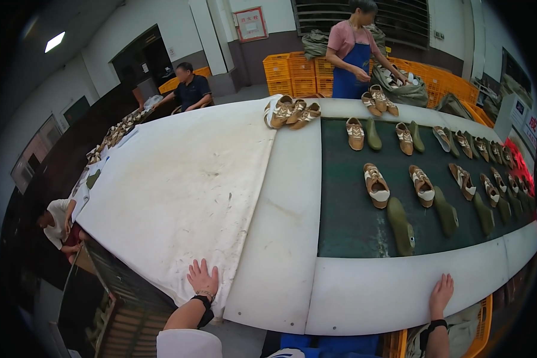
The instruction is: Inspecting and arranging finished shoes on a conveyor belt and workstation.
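Far above and left of the left grip (203, 278), a ceiling lamp (55, 42) glares white to my eye. The cloth (167, 179) ahead of that grip catches the light evenly, pale and bright; the green mat (346, 203) beyond the right grip (441, 293) looks duller. Farther right, a red glow (515, 158) burns. Both grips look fairly sharp, but edges of the tabletop (370, 292) bow, and blackness rounds off every corner.

Forearms (182, 315) cut off at lower edge. Rightmost shoes (512, 182) too small to count. Apron wearer (352, 65): legs hidden by desk (280, 250).
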Motion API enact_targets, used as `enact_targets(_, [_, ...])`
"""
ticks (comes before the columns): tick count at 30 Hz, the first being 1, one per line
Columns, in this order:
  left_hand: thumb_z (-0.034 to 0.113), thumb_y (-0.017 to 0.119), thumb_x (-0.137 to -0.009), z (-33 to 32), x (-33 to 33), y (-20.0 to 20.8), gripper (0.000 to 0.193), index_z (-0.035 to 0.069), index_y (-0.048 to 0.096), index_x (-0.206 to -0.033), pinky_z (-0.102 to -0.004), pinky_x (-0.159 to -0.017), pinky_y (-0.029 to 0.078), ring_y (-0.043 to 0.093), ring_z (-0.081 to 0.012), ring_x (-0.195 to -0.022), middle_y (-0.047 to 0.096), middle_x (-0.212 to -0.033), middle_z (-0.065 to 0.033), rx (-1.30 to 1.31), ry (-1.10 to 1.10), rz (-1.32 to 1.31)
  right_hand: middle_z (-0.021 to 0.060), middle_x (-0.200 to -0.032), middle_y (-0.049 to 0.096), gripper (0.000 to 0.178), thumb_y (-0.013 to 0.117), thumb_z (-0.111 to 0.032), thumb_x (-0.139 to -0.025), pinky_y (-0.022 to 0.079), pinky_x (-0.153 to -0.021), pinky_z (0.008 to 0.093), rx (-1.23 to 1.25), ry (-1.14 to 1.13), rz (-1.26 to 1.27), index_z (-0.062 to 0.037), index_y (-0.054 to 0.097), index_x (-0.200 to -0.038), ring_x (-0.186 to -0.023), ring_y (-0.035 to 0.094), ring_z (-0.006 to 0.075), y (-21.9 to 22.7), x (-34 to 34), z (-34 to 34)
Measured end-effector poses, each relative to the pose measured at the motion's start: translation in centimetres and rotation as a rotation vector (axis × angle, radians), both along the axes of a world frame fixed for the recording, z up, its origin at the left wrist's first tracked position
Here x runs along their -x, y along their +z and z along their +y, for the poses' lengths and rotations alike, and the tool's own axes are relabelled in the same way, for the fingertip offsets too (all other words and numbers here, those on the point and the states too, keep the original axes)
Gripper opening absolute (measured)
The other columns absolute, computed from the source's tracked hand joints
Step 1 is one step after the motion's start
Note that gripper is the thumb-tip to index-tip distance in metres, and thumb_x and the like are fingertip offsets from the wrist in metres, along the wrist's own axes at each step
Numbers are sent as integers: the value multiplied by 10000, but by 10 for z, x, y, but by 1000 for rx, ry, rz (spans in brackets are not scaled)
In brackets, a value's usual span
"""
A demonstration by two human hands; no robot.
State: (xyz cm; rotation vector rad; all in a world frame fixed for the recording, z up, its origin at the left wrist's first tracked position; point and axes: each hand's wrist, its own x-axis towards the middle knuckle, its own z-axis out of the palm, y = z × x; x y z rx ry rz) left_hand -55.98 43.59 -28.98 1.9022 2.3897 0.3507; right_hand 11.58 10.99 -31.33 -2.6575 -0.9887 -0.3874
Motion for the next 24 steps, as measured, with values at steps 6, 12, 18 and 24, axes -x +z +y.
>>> enact_targets(6, [471,484,-858,5,5,-10,611,141,394,-1364,-543,-1071,177,225,-375,-1344,288,-1452,-159,-6,15,68,186,-1325,450,354,494,-127,-869,285,-1031,465,-14,-2,22,-32,524,-1208,-1223,386,384,5,8,2])
enact_targets(12, [443,449,-902,10,5,-9,571,148,365,-1384,-533,-1065,209,234,-355,-1349,257,-1477,-124,64,42,131,148,-1311,462,363,519,-178,-852,271,-1040,484,-51,-37,26,-69,538,-1198,-1234,380,361,11,19,9])
enact_targets(18, [424,441,-909,13,5,-9,558,150,358,-1387,-514,-1071,202,238,-346,-1347,261,-1476,-121,82,56,130,132,-1323,451,366,518,-194,-856,253,-1050,494,-59,-54,68,-83,537,-1204,-1249,364,357,18,26,17])
enact_targets(24, [418,444,-906,16,9,-12,554,146,363,-1382,-516,-1064,213,245,-347,-1342,266,-1473,-122,69,49,131,130,-1324,448,366,518,-200,-859,250,-1050,496,-61,-54,68,-82,539,-1205,-1248,363,357,17,27,18])
